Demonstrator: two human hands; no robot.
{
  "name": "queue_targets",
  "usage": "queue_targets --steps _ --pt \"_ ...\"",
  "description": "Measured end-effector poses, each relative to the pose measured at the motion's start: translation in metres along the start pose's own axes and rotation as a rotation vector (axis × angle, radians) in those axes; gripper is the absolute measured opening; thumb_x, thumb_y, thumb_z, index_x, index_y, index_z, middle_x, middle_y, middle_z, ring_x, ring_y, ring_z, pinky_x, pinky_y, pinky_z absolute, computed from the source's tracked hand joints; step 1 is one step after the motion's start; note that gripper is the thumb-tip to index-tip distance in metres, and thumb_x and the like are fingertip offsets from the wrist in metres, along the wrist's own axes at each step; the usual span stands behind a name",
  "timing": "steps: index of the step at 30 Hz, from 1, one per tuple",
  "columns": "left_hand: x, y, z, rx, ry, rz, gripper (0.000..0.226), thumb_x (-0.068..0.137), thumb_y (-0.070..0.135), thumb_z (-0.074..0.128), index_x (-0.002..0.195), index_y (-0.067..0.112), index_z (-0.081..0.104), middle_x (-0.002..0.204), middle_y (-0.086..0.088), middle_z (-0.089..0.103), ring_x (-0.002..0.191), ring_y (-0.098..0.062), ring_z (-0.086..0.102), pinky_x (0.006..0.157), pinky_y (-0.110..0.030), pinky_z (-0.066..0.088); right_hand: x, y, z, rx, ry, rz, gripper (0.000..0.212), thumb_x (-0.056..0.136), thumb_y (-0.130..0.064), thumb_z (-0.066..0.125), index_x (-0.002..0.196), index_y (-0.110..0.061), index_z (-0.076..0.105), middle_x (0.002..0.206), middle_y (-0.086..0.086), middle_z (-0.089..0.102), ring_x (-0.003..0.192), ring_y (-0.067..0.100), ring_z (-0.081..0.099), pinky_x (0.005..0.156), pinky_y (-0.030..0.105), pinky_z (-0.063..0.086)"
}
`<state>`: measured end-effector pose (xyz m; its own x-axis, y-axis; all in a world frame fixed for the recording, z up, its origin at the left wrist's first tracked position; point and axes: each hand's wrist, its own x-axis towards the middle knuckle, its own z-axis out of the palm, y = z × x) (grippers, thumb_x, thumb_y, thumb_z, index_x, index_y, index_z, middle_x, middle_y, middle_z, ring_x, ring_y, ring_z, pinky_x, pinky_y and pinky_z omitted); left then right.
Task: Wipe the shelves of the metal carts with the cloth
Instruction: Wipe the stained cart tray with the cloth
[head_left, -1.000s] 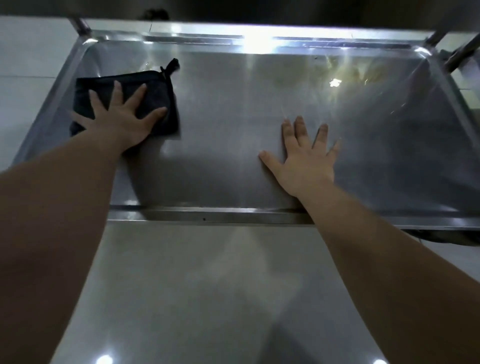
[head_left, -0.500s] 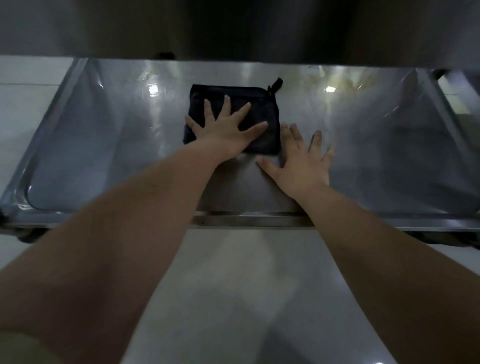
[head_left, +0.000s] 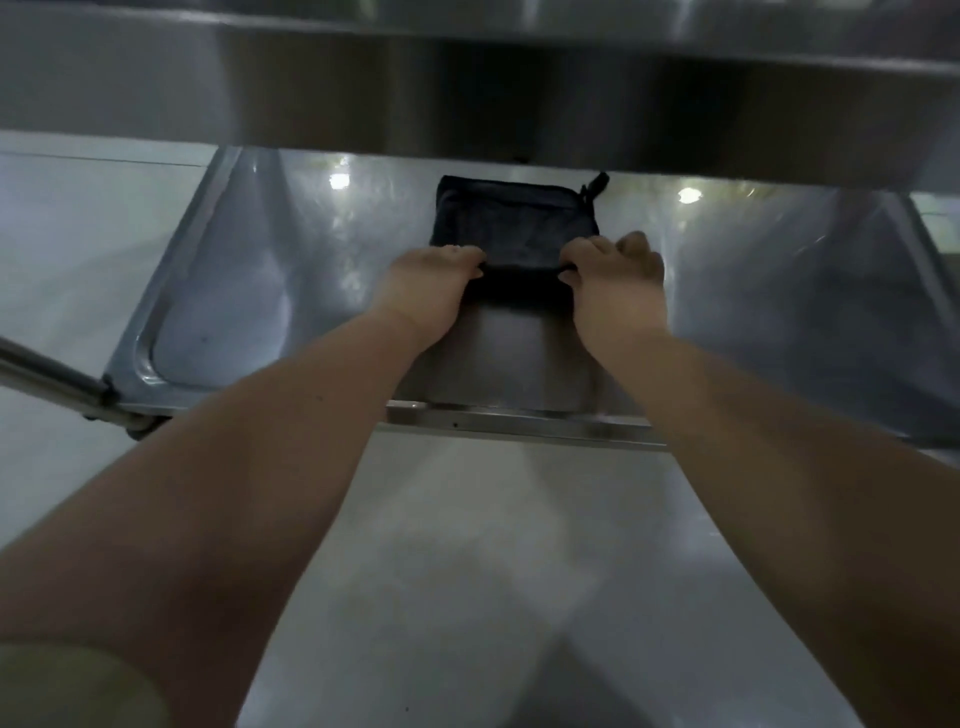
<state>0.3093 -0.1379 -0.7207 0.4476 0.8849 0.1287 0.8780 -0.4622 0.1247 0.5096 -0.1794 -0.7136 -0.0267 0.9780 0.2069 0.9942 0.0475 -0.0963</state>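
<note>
The left hand (head_left: 431, 283) and right hand (head_left: 618, 275), fingers (head_left: 460, 257) curled, pinched the near corners of the dark cloth (head_left: 514, 228) mid-shelf (head_left: 234, 260). Recommended: lift both corners evenly, keeping the edge taut, then resume wiping.

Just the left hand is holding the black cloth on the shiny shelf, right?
Not quite. Both hands hold it: the left hand and the right hand each grip the near edge of the black cloth on the shiny shelf, as the head view shows.
</note>
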Motion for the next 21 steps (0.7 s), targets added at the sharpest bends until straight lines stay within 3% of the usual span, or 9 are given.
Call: queue_targets --steps 2,5,9,12,15,19,21 --pt "-0.016 0.001 -0.015 -0.026 0.051 -0.012 0.021 0.101 0.016 0.046 0.113 0.01 0.062 0.1 -0.016 0.069 0.09 -0.038 0.063 0.079 -0.041 0.043 -0.013 -0.008 -0.017 0.05 0.024 -0.006 0.018 0.099 -0.021 0.048 0.111 -0.016 0.061 0.11 0.006 0.064 0.109 0.033 0.046 0.082 0.04 0.031" --pt "-0.06 0.004 -0.039 -0.08 0.106 -0.04 0.019 0.098 0.012 0.052 0.109 0.01 0.067 0.097 -0.014 0.072 0.087 -0.036 0.066 0.091 -0.041 0.04 -0.04 -0.029 -0.049 0.193 -0.024 -0.056 0.015 0.099 -0.02 0.051 0.107 -0.016 0.063 0.102 0.006 0.067 0.102 0.029 0.054 0.083 0.039 0.033" --pt "-0.123 0.005 -0.083 -0.051 0.2 -0.119 0.021 0.091 0.009 0.053 0.104 0.008 0.07 0.093 -0.011 0.069 0.086 -0.034 0.066 0.082 -0.041 0.038 -0.065 -0.055 -0.091 0.436 -0.148 -0.228 0.012 0.1 -0.012 0.049 0.103 -0.007 0.06 0.096 0.011 0.064 0.088 0.031 0.056 0.076 0.041 0.041" --pt "-0.169 0.0 -0.125 -0.024 0.263 -0.199 0.029 0.094 0.018 0.044 0.103 0.008 0.07 0.091 -0.011 0.068 0.085 -0.034 0.065 0.082 -0.042 0.033 -0.071 -0.083 -0.117 0.575 -0.248 -0.321 0.009 0.101 -0.014 0.046 0.101 -0.011 0.055 0.092 -0.001 0.051 0.086 0.017 0.048 0.072 0.032 0.037" --pt "-0.218 -0.005 -0.171 0.058 0.315 -0.281 0.029 0.097 0.021 0.045 0.101 0.013 0.072 0.091 -0.006 0.07 0.081 -0.03 0.066 0.083 -0.04 0.031 -0.072 -0.121 -0.14 0.685 -0.453 -0.388 0.01 0.103 -0.019 0.04 0.106 -0.024 0.049 0.101 -0.011 0.04 0.093 0.004 0.04 0.078 0.026 0.034" --pt "-0.272 -0.022 -0.249 0.128 0.262 -0.382 0.025 0.091 0.016 0.05 0.105 0.017 0.07 0.094 -0.003 0.069 0.077 -0.027 0.066 0.083 -0.04 0.03 -0.075 -0.18 -0.193 0.878 -0.698 -0.485 0.027 0.094 -0.039 0.054 0.117 -0.044 0.04 0.113 -0.014 0.044 0.106 0.003 0.045 0.08 0.014 0.037" --pt "-0.294 -0.03 -0.302 0.185 0.173 -0.406 0.03 0.084 0.011 0.05 0.107 0.018 0.067 0.094 -0.002 0.069 0.077 -0.025 0.065 0.083 -0.041 0.029 -0.081 -0.214 -0.233 0.915 -0.671 -0.546 0.035 0.089 -0.036 0.066 0.117 -0.037 0.045 0.109 -0.013 0.047 0.097 -0.004 0.046 0.075 0.011 0.037"
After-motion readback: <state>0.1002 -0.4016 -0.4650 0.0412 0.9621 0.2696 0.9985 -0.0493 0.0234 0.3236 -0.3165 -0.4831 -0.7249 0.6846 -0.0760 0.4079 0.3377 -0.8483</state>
